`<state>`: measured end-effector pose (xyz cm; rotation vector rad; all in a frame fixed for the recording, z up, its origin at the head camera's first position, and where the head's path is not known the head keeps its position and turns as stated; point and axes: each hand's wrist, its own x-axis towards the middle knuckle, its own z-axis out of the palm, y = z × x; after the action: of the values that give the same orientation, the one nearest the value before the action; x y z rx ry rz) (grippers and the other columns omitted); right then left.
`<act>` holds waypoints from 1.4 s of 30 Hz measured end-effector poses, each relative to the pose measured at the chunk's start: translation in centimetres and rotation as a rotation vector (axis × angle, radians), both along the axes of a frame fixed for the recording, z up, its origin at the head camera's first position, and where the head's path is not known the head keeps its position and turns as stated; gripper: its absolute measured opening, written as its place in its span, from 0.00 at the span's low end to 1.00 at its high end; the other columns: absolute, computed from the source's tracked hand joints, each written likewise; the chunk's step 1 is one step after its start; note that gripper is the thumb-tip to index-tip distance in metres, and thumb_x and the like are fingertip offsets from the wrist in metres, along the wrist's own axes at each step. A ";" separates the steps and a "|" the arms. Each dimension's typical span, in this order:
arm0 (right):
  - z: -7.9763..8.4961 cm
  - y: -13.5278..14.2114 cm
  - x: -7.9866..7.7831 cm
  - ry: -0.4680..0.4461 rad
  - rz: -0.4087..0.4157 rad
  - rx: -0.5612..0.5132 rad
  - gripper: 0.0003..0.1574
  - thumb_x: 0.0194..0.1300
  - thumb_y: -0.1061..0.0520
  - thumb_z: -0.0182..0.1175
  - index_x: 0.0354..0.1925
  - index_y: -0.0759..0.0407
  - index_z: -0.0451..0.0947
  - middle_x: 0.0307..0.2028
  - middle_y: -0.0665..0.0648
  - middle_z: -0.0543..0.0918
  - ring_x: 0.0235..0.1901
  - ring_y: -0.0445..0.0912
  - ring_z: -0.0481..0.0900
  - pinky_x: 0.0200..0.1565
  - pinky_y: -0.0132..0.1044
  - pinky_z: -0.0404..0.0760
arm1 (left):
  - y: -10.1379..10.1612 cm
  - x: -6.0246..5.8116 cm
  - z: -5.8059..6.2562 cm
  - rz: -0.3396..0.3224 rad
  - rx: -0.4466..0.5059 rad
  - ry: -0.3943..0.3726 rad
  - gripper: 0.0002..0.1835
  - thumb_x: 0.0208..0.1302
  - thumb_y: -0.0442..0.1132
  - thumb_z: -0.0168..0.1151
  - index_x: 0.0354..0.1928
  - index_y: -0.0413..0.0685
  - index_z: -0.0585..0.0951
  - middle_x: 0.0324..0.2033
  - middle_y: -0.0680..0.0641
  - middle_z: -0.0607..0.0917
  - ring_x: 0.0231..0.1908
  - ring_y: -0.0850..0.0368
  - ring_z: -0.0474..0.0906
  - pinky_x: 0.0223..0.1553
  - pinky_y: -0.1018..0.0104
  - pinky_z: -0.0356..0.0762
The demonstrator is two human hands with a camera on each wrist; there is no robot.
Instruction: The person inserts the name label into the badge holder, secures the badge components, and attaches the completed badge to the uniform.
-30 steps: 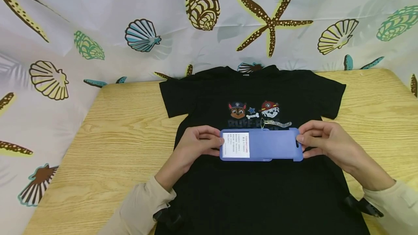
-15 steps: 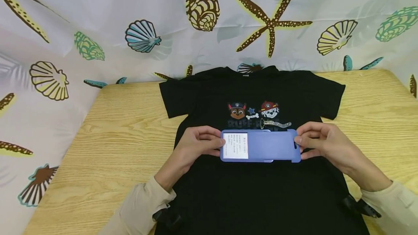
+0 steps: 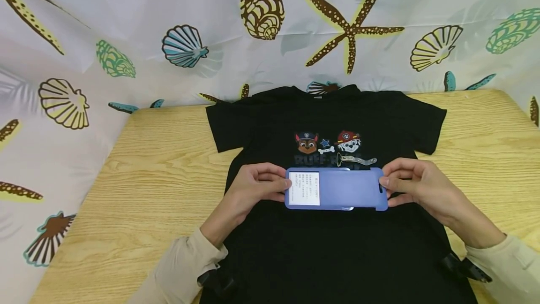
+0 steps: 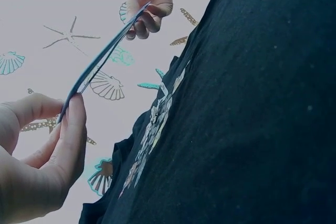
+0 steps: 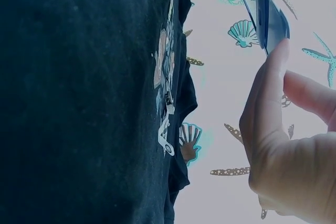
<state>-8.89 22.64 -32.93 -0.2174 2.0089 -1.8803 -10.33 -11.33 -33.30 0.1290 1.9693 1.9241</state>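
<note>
A blue plastic badge holder is held lengthwise above a black T-shirt, its two sliding parts drawn partly apart. White printed paper shows at its left end. My left hand pinches that end between thumb and fingers, and in the left wrist view the thumb and fingers meet on the holder's edge. At the slotted right end, my right hand pinches the holder in the same way. Just beyond it, a badge clip with a clear strap lies on the shirt's print.
The shirt is spread on a wooden table, with its collar toward the back edge. Behind the table hangs a white cloth with shells and starfish on it. Cartoon dog heads are printed on the shirt's chest.
My right hand has shifted slightly left, and the badge holder is a little shorter with less of the white paper showing. My left hand has barely moved.
</note>
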 end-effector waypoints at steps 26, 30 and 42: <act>0.0 -0.4 0.0 -0.024 -0.009 0.022 0.04 0.67 0.64 0.60 0.41 0.59 0.76 0.29 0.53 0.84 0.30 0.44 0.82 0.34 0.42 0.86 | 0.1 0.1 -0.3 -0.013 0.052 -0.005 0.13 0.59 0.27 0.66 0.45 0.28 0.79 0.36 0.40 0.86 0.32 0.53 0.84 0.37 0.58 0.85; 0.0 -0.5 0.1 -0.020 -0.008 0.025 0.04 0.67 0.64 0.60 0.41 0.60 0.76 0.29 0.53 0.84 0.30 0.45 0.82 0.34 0.42 0.86 | 0.0 0.2 -0.3 -0.026 0.058 0.000 0.13 0.59 0.27 0.66 0.45 0.27 0.78 0.37 0.39 0.86 0.32 0.53 0.84 0.37 0.58 0.85; -0.1 -0.6 0.2 -0.024 -0.011 0.006 0.04 0.66 0.64 0.60 0.41 0.60 0.77 0.29 0.54 0.83 0.29 0.45 0.82 0.33 0.42 0.86 | 0.1 0.2 -0.5 -0.044 0.059 -0.013 0.14 0.59 0.27 0.65 0.46 0.26 0.78 0.38 0.38 0.85 0.33 0.52 0.84 0.38 0.57 0.85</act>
<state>-8.69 22.06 -33.03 -0.1824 2.0041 -1.8738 -10.18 -11.18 -33.79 0.1740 1.8859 1.9506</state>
